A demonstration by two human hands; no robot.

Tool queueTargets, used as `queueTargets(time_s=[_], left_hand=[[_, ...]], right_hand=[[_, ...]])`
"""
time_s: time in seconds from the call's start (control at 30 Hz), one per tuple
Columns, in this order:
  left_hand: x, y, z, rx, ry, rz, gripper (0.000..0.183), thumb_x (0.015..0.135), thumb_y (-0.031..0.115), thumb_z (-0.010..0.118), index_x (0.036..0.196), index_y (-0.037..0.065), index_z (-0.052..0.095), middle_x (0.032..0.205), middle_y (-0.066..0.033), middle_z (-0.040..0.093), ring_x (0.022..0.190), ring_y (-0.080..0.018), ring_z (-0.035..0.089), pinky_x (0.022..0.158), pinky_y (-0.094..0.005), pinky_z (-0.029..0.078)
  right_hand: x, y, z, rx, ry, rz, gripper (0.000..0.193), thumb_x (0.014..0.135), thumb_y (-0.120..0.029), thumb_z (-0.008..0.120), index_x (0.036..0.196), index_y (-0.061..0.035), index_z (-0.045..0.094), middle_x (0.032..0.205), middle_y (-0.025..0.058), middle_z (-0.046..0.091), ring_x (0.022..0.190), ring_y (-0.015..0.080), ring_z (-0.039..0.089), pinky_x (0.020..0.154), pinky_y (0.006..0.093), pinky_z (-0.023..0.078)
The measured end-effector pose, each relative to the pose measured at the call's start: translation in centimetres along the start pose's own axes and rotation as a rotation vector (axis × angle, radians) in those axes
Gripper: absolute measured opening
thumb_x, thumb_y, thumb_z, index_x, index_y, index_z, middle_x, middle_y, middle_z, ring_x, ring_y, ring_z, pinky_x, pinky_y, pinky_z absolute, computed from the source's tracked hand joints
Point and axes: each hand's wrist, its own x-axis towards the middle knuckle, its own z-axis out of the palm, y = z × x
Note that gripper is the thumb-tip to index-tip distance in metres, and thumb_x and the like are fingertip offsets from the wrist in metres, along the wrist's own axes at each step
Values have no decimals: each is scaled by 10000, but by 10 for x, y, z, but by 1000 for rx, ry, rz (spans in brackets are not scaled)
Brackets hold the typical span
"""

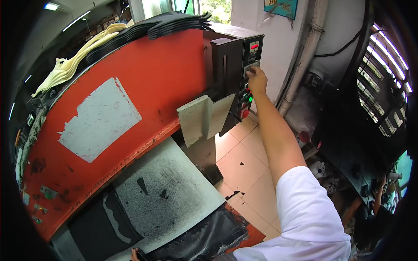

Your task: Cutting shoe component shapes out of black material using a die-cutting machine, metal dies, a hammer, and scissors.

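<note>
My right hand (257,81) reaches far forward to a dark control panel (250,65) on the side of a big red press machine (143,87). Its fingers rest on the panel's upper controls, above a column of green and red buttons (247,99). It holds nothing. Only a fingertip of my left hand (134,253) shows at the bottom edge, touching a black sheet (200,239) on the machine's worn white cutting bed (170,191).
Stacks of black and cream cut pieces (130,32) lie on top of the machine. A pale metal guard plate (204,117) hangs below the red head. Tiled floor (244,165) lies to the right, with a pipe (305,52) and dark cluttered machinery (348,143) beyond.
</note>
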Motion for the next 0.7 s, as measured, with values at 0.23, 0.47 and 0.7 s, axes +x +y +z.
queueTargets(time_s=[0.23, 0.47, 0.7], left_hand=[[3, 2, 3, -32, -4, -9, 933, 804, 484, 707, 1457, -34, 288, 1480, -244, 331, 1368, -393, 311, 1129, -454, 234], [1, -7, -1, -24, -21, -62, 970, 777, 446, 731, 1481, -11, 244, 1517, -219, 271, 1394, -382, 256, 1146, -447, 193], [32, 26, 0, -119, 12, -61, 900, 689, 506, 743, 1379, 39, 404, 1428, -207, 412, 1337, -396, 353, 1133, -519, 158]], right_hand=[[1, 6, -6, 21, 69, -141, 293, 763, -98, 726, 1043, -26, 677, 991, 179, 659, 916, 339, 645, 832, 385, 505], [-3, -2, 12, 34, 11, -94, 293, 762, -67, 710, 1049, -23, 672, 997, 169, 657, 937, 325, 649, 837, 368, 512], [43, 17, -30, -24, -248, -287, 532, 887, -331, 668, 1246, 44, 550, 1114, 229, 629, 1058, 317, 602, 914, 382, 456]])
